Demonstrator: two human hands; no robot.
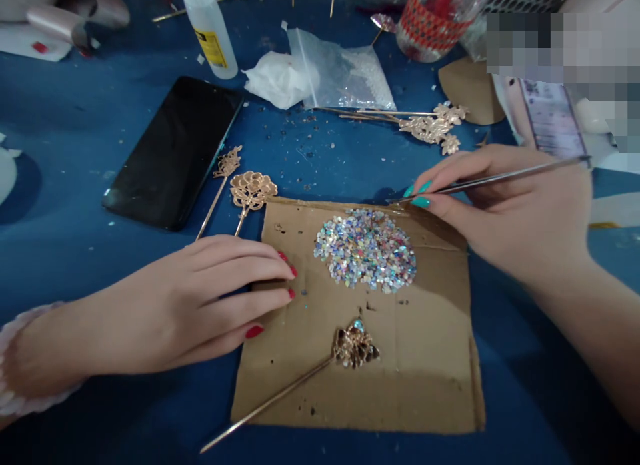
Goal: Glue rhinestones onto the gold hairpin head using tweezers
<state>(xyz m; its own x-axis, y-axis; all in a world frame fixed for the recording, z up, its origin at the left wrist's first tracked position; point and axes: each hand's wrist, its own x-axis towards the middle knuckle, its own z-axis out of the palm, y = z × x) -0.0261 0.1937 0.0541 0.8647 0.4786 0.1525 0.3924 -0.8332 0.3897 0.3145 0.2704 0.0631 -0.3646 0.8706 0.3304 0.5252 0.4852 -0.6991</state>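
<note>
My left hand [225, 305] lies flat with fingers stretched out, its fingertips on the left edge of a cardboard piece [430, 365]. Between the fingers and thumb of my right hand [520, 212] is a thin metal pair of tweezers [505, 178], its tip close to the cardboard's upper edge. A pile of small iridescent chips [367, 248] covers the upper middle of the cardboard. Below the pile rests a gold hairpin [353, 345] with a flower-shaped head, one shiny bluish chip on it. Its stick points to the lower left, past the cardboard.
Two gold hairpins, one with a round flower head [253, 188], lie near a black phone [175, 152]. Behind stand a glue bottle [215, 38] and a red-patterned jar [433, 25]. A clear bag [345, 72], crumpled tissue [280, 78] and more gold hairpins [430, 125] lie at the back.
</note>
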